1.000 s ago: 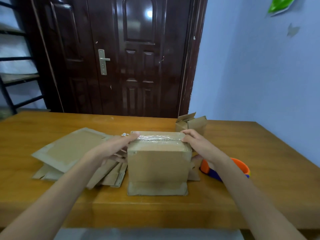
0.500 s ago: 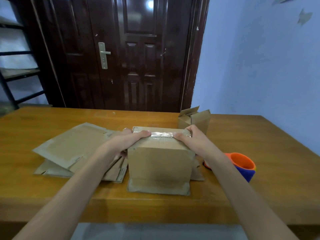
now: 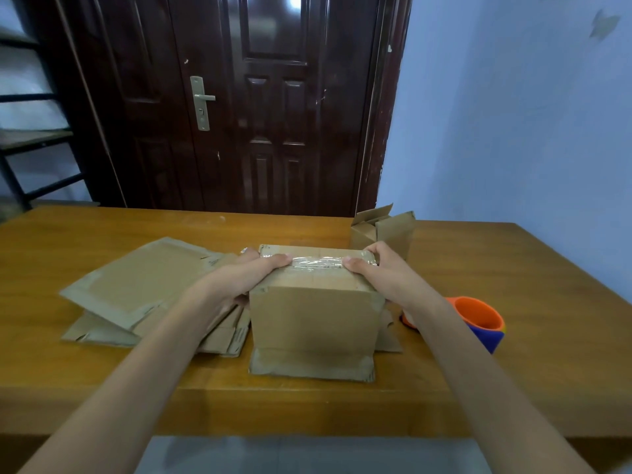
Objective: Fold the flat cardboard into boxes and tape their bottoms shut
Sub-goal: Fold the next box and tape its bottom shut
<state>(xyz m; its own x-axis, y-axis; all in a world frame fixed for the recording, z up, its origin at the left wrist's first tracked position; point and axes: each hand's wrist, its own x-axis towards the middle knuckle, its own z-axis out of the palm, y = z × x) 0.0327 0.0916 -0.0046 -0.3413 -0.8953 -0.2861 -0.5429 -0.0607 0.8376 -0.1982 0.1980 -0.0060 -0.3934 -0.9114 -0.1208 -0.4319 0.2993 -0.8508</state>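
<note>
Hands hold a brown cardboard box [image 3: 313,316] that stands on the wooden table [image 3: 478,388], near its front edge. The left hand [image 3: 246,278] grips the box's left top corner, thumb on the shiny clear tape strip [image 3: 316,262]. The right hand [image 3: 379,271] grips the right top corner the same way. Flat brown cardboard sheets [image 3: 136,285] lie just left of the box. An orange and blue tape holder [image 3: 482,321] sits to the right. A small open cardboard box [image 3: 383,229] stands behind.

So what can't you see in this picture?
All in the head view:
- The orange and blue tape holder: partly hidden by the right forearm.
- The far side of the box: turned away from the camera.
- The fingers of the left hand and right hand: partly hidden behind the box.
- The lower flat cardboard sheets: covered by the top one.
</note>
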